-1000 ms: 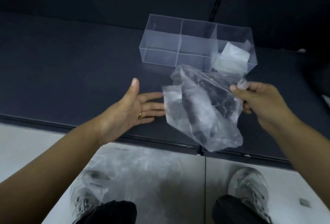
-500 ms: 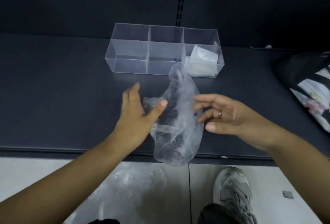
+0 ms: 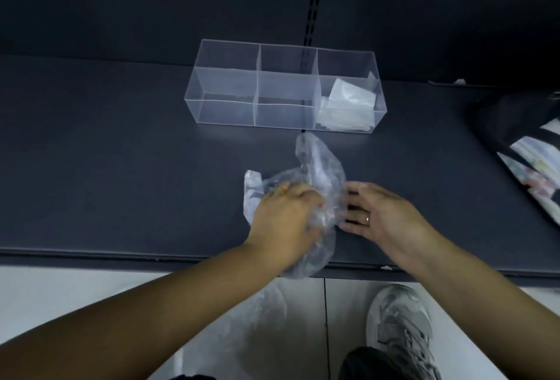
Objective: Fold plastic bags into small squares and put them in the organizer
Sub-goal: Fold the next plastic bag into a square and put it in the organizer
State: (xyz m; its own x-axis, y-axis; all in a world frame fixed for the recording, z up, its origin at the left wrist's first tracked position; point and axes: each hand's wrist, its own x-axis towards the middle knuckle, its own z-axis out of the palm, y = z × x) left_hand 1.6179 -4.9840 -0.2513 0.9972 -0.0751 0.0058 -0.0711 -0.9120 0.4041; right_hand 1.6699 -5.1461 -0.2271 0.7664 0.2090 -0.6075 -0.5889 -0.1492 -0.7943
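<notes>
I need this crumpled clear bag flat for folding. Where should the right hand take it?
Pinch the loose far peak of the bag, nearest the organizer, with the right hand from the right. The left hand rests on its middle, so pulling that free end should stretch it.

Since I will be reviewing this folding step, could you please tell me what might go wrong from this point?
1. The plastic bag hangs with its near end over the front edge of the table, so it may slide off.
2. The bag is crumpled and puffed around the left hand; trapped air could spoil a square fold.
3. The right hand lies flat at its side, not gripping, so it might shift.
</notes>
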